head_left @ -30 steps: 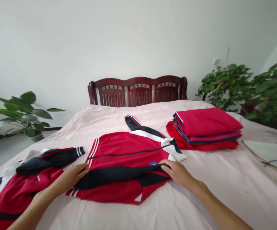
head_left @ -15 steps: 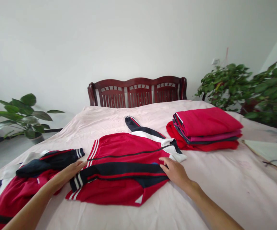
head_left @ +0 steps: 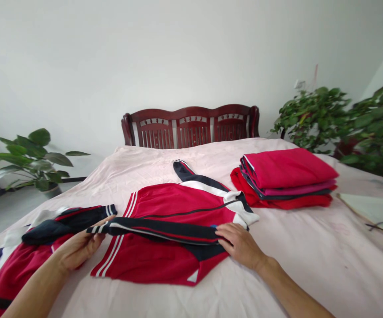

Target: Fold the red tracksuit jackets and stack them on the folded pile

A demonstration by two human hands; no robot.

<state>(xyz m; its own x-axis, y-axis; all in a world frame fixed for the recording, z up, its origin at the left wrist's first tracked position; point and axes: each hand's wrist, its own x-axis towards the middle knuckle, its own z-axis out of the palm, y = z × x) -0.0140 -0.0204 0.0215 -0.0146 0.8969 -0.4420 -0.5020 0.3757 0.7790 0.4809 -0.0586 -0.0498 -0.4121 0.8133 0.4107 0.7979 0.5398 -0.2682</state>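
Note:
A red zip-up jacket [head_left: 164,203] with navy sleeves and a white collar lies on the bed, its collar toward the right. Its near sleeve [head_left: 164,230] is stretched across the front. My left hand [head_left: 82,248] grips the striped cuff at the left, lifted a little above the jacket's hem. My right hand [head_left: 239,244] is closed over the upper end of the same sleeve, near the shoulder; the fabric under its fingers is partly hidden. The far sleeve [head_left: 201,177] extends away toward the headboard, bent.
A stack of folded red clothes [head_left: 290,172] stands at the right. Rumpled red and navy clothes [head_left: 42,247] lie at the left, beside my left forearm. A wooden headboard [head_left: 191,128] is behind the bed. Potted plants [head_left: 39,159] flank the bed, and a flat board [head_left: 373,216] lies far right.
My left hand has raised the cuff and drawn it slightly left, so the sleeve is narrower and lifted off the jacket. My right hand has closed on the sleeve's shoulder end.

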